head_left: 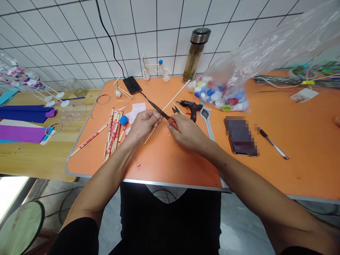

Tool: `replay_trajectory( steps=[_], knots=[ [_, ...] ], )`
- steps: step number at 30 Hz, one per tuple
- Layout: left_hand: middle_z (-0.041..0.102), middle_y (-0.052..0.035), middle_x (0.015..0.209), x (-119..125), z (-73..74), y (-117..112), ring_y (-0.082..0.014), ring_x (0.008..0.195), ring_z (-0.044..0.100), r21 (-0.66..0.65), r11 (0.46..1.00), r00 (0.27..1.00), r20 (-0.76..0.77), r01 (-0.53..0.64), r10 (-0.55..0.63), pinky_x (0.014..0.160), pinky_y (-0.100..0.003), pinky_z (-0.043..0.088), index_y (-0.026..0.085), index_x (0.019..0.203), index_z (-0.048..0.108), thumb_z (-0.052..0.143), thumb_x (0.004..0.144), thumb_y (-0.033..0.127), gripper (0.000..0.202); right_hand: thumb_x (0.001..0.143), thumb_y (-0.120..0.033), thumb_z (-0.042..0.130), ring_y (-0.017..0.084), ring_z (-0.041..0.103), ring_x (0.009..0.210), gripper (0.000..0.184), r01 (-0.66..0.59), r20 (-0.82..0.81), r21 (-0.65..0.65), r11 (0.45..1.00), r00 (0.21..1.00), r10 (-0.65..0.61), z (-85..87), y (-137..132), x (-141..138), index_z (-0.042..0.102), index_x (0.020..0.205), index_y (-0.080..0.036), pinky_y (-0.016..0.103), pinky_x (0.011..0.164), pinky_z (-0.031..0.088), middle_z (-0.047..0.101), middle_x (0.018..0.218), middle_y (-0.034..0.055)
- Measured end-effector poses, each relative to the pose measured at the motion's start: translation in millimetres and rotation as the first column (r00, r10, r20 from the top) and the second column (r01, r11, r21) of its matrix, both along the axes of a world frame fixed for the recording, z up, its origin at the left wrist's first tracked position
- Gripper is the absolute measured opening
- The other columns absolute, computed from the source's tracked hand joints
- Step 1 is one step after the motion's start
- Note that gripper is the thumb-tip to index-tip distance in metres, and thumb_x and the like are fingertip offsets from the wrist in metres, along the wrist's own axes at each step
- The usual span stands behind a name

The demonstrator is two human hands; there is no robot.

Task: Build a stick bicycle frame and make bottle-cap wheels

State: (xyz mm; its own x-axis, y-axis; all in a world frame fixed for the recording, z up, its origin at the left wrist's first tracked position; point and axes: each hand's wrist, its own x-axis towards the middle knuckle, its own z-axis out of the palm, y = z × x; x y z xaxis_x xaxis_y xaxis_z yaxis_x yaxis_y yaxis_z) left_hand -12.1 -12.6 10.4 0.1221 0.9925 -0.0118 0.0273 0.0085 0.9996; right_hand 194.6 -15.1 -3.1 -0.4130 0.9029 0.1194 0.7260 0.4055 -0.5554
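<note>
My left hand [143, 124] is closed, pinching a long thin wooden stick [174, 98] that lies slantwise across the orange table [164, 163]. My right hand [187, 132] is closed on the red handle of a dark-bladed cutting tool [162, 113], whose blade crosses the stick just beside my left fingertips. Both hands rest low over the table's middle.
A pile of red-and-white wrapped chopsticks [113, 132] and a blue cap [123, 120] lie left of my hands. A black glue gun [191, 107], small scissors [175, 110], a phone [241, 136], a pen [273, 143], a bag of bottle caps [220, 95] and a bottle [196, 55] stand right and behind.
</note>
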Motion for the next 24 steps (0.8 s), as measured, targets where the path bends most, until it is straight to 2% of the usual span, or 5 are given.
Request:
replay_trajectory(
  steps=[6,9,13,18,24],
  knots=[
    [0.050,0.0027,0.061,-0.6,-2.9,1.2,-0.0101,0.054,0.030,-0.006,1.000,1.000,0.004,0.024,-0.024,0.051,-0.030,0.015,0.021,0.075,0.068,0.090,0.077,0.062,0.047,0.112,-0.032,0.050,0.035,0.070,0.106,0.014,0.013,0.009,-0.048,0.999,1.000,-0.013,0.3,0.7,0.6,0.060,0.109,-0.022,0.044,0.083,0.046,0.077,0.121,0.0182],
    [0.050,0.0029,0.059,0.3,-5.3,0.1,-0.0095,0.052,0.029,0.003,1.000,1.000,-0.025,-0.003,0.003,0.051,-0.029,0.015,0.022,0.073,0.065,0.087,0.082,0.055,0.041,0.113,-0.032,0.049,0.034,0.070,0.103,0.015,0.009,0.009,-0.056,0.998,1.000,-0.009,1.0,0.4,1.1,0.060,0.108,-0.022,0.043,0.080,0.045,0.077,0.117,0.0173],
    [0.052,0.0025,0.060,0.2,-6.3,-1.3,-0.0090,0.052,0.029,0.062,0.997,0.998,-0.048,-0.039,0.042,0.050,-0.029,0.016,0.022,0.068,0.061,0.083,0.082,0.045,0.035,0.113,-0.033,0.049,0.036,0.070,0.110,0.018,0.003,0.017,-0.023,1.000,1.000,-0.003,-0.6,0.4,0.4,0.062,0.110,-0.021,0.044,0.085,0.047,0.076,0.121,0.0182],
    [0.053,0.0022,0.059,-3.0,-5.7,0.9,-0.0092,0.052,0.030,0.019,1.000,0.999,-0.035,-0.004,0.004,0.050,-0.029,0.015,0.021,0.070,0.066,0.087,0.080,0.055,0.041,0.113,-0.035,0.049,0.036,0.069,0.113,0.020,-0.010,0.011,-0.015,1.000,1.000,0.010,-2.7,0.0,0.5,0.064,0.116,-0.022,0.044,0.087,0.047,0.075,0.126,0.0169],
    [0.051,0.0040,0.056,-0.2,-2.0,-1.5,-0.0072,0.048,0.031,-0.055,0.998,1.000,0.027,0.015,-0.013,0.048,-0.027,0.013,0.019,0.073,0.067,0.096,0.072,0.061,0.051,0.113,-0.032,0.048,0.034,0.069,0.105,0.019,0.011,0.043,-0.054,0.998,0.999,-0.009,0.3,-2.0,1.8,0.063,0.110,-0.020,0.041,0.082,0.043,0.076,0.119,0.0172]
  ],
)
